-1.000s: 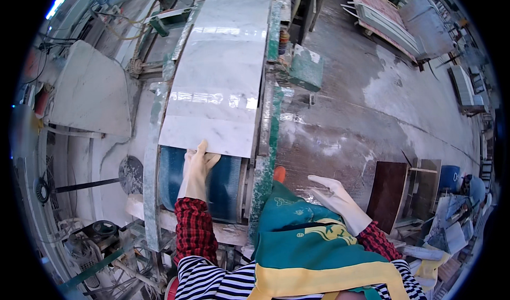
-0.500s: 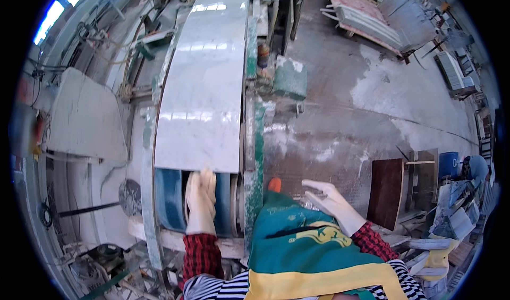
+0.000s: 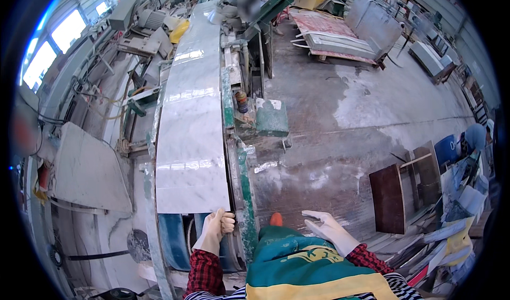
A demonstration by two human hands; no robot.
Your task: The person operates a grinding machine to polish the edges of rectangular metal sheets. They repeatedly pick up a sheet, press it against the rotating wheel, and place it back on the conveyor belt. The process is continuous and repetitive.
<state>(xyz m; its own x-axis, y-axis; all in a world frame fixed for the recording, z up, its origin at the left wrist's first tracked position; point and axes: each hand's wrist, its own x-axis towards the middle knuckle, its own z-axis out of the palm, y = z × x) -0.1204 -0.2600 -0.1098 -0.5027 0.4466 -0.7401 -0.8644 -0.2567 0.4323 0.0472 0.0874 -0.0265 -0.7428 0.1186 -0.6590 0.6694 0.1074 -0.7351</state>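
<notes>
Across the right side of the view, a wet, stained floor (image 3: 319, 103) is spread out. To its left, a long machine bed is edged by green-painted rails (image 3: 246, 193), between which a run of white, grey-veined stone slab (image 3: 191, 140) is laid flat; whether it is made up of one piece or several cannot be told. Beyond, a low stack of panels (image 3: 337, 31) is set down on the floor. At the near end, a green apron (image 3: 276, 257) with yellow trim is worn by the person, and a blue belt (image 3: 172, 247) is left exposed just short of the slab's near edge. Off to the right, a dark brown panel (image 3: 388, 199) is stood upright, and beside the bed a green box (image 3: 271, 119) is mounted.

The right hand (image 3: 330, 230) is held out beside the apron, above the floor; its grip is spread, thumb apart from the fingers, and nothing is held by it. The left hand (image 3: 214, 230) is placed at the slab's near right corner, over the belt; its grip is curled in, but whether the edge is pinched or merely touched cannot be told. Between the hands, an orange boot tip (image 3: 276, 220) is shown
</notes>
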